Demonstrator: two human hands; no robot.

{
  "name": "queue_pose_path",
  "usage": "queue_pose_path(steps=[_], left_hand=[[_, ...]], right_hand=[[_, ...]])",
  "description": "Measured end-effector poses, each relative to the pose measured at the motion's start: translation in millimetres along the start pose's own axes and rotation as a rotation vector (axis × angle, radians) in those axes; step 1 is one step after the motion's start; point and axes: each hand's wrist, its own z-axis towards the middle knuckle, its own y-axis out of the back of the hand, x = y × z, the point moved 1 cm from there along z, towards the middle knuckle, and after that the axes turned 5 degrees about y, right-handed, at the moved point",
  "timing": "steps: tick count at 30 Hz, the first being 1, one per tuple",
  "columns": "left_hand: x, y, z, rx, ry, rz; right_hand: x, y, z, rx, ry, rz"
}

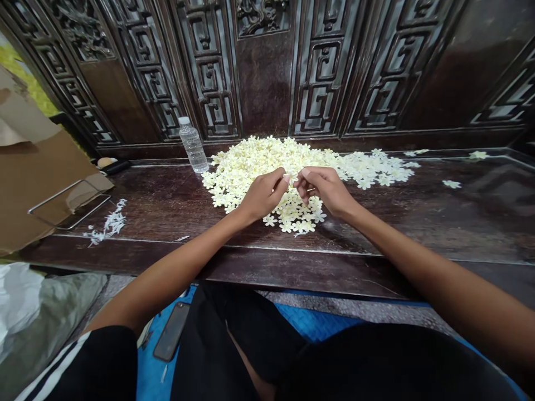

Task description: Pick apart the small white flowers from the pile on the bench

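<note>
A wide heap of pale yellow-white artificial flowers (pixel 259 156) lies on the dark wooden bench (pixel 159 200). Over the near side of that heap, my left hand (pixel 265 195) is closed, thumb and forefinger pinched at what looks like a small pale flower (pixel 291 179). Facing it from the right, with a narrow gap between the fingertips, my right hand (pixel 324 186) has its fingers curled in a pinch. Whatever lies between the right fingertips is too small to make out. Whiter flowers (pixel 376 167) spread to the right of the heap.
A clear plastic bottle (pixel 193 146) stands left of the heap. Further left are thin white stem-like pieces (pixel 111 223), a metal wire frame (pixel 69 206) and a cardboard box (pixel 45 178). Carved wooden panels (pixel 263 83) rise behind. A phone (pixel 171 331) lies on a blue surface below.
</note>
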Motion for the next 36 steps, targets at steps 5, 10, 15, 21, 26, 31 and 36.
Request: queue_pose_path(steps=[5, 10, 15, 21, 26, 31, 36], left_hand=[[1.5, 2.3, 0.2, 0.089, 0.040, -0.177], [2.2, 4.4, 0.9, 0.189, 0.129, -0.400], [0.7, 8.2, 2.7, 0.415, 0.090, -0.591], [-7.7, 13.9, 2.1, 0.527, 0.046, -0.442], [-7.2, 13.7, 0.7, 0.462, -0.032, -0.261], [-4.5, 10.1, -0.7, 0.317, -0.075, -0.110], [-6.2, 4.7, -5.3, 0.150, -0.054, 0.028]], right_hand=[[-4.6, -1.1, -1.9, 0.121, -0.019, 0.079], [-6.9, -1.2, -3.0, 0.233, -0.056, 0.171], [-9.4, 3.2, -2.8, 0.316, -0.029, 0.222], [-11.1, 7.1, -2.9, 0.341, 0.023, 0.041], [-3.4, 3.5, -3.8, 0.307, 0.025, -0.027], [-0.8, -1.7, -6.9, 0.241, 0.060, -0.022], [1.0, -9.2, -9.6, 0.127, 0.085, -0.007]])
